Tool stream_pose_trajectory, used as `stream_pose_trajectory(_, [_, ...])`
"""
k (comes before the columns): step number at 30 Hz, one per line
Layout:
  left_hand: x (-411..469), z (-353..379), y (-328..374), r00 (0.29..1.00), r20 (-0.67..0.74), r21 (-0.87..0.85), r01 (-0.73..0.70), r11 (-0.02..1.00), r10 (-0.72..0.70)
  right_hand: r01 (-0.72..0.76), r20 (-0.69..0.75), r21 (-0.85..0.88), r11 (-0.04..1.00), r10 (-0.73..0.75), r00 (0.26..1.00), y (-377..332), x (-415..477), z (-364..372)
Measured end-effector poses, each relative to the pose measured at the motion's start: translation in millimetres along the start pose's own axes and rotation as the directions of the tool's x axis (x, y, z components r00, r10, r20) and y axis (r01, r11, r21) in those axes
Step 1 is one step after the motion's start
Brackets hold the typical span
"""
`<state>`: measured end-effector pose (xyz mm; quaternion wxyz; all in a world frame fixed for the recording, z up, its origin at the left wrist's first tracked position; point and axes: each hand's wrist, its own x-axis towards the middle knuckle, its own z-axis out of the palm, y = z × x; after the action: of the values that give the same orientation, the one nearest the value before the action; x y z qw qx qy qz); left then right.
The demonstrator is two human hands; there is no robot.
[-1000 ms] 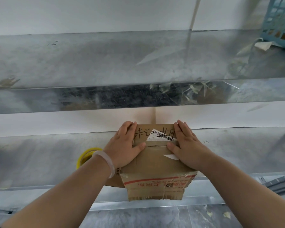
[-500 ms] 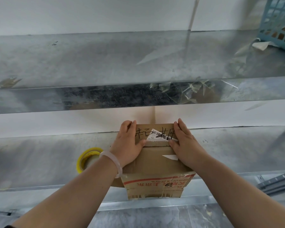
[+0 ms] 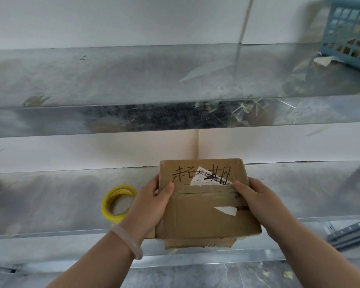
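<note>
A worn brown cardboard box [image 3: 204, 215] with black handwriting and a torn barcode label sits at the front edge of the lower metal shelf [image 3: 50, 204], its near end overhanging the edge. My left hand [image 3: 150, 204] grips the box's left side, thumb on the taped top seam. My right hand [image 3: 258, 200] grips the right side, thumb on the same seam. The fingers of both hands are hidden behind the box's sides.
A yellow roll of tape [image 3: 117, 203] lies on the lower shelf just left of my left hand. The upper metal shelf [image 3: 133, 80] carries a blue plastic basket [image 3: 349, 32] at the far right and scraps of paper. A grey rail [image 3: 351, 233] lies lower right.
Both hands have slid from lying flat on the box's top out to its sides. The box now shows its whole top and label, and has come toward me.
</note>
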<state>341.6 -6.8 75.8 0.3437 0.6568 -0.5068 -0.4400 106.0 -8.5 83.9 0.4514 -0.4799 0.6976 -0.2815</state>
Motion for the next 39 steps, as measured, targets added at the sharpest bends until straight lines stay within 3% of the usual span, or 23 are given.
stream_pose_trajectory(3, [-18,-17,13,0.997,-0.066,-0.064,-0.029,0.998,0.025,0.084,-0.095,0.188,0.979,-0.068,0.993,-11,-20,-17])
stream_pose_trajectory(6, [-28,-33,17,0.996,-0.058,-0.122,-0.078,0.989,0.071,0.077,-0.094,0.365,0.928,-0.045,0.995,-23,-33,-28])
stream_pose_trajectory(10, [-47,-34,17,0.976,-0.100,-0.333,-0.214,0.918,0.191,0.108,-0.099,0.407,0.907,-0.074,0.992,-31,-44,-24])
stream_pose_trajectory(13, [-56,-32,14,0.973,-0.089,-0.481,-0.229,0.846,0.212,0.110,-0.094,0.446,0.888,-0.075,0.993,-27,-46,-18])
stream_pose_trajectory(16, [-54,-32,6,0.980,-0.119,-0.438,-0.197,0.877,0.161,0.104,-0.076,0.463,0.880,-0.077,0.994,-16,-42,-12])
stream_pose_trajectory(19, [-49,-35,-6,0.991,-0.001,-0.380,-0.124,0.917,0.133,0.150,-0.038,0.412,0.899,-0.147,0.988,1,-38,-9])
stream_pose_trajectory(22, [-47,-38,-17,0.982,0.045,-0.314,-0.158,0.936,0.181,0.212,0.003,0.302,0.930,-0.223,0.975,10,-38,-5])
stream_pose_trajectory(25, [-47,-35,-29,0.971,0.008,-0.267,-0.229,0.936,0.239,0.211,-0.060,0.357,0.910,-0.203,0.977,17,-39,0])
stream_pose_trajectory(29, [-49,-32,-48,0.943,0.063,-0.346,-0.285,0.894,0.325,0.204,-0.057,0.508,0.837,-0.203,0.977,37,-35,8])
stream_pose_trajectory(31, [-45,-33,-54,0.968,0.062,-0.400,-0.200,0.895,0.244,0.206,-0.058,0.590,0.781,-0.213,0.975,44,-34,10])
stream_pose_trajectory(33, [-40,-36,-61,0.993,0.018,-0.488,-0.091,0.868,0.114,0.194,-0.076,0.585,0.788,-0.185,0.980,49,-31,11])
stream_pose_trajectory(35, [-41,-34,-61,0.996,-0.023,-0.489,-0.091,0.867,0.091,0.169,-0.084,0.556,0.814,-0.147,0.986,50,-31,10])
stream_pose_trajectory(39, [-48,-28,-55,0.997,-0.047,-0.528,-0.074,0.846,0.057,0.056,0.043,0.426,0.903,-0.082,0.996,34,-29,5])
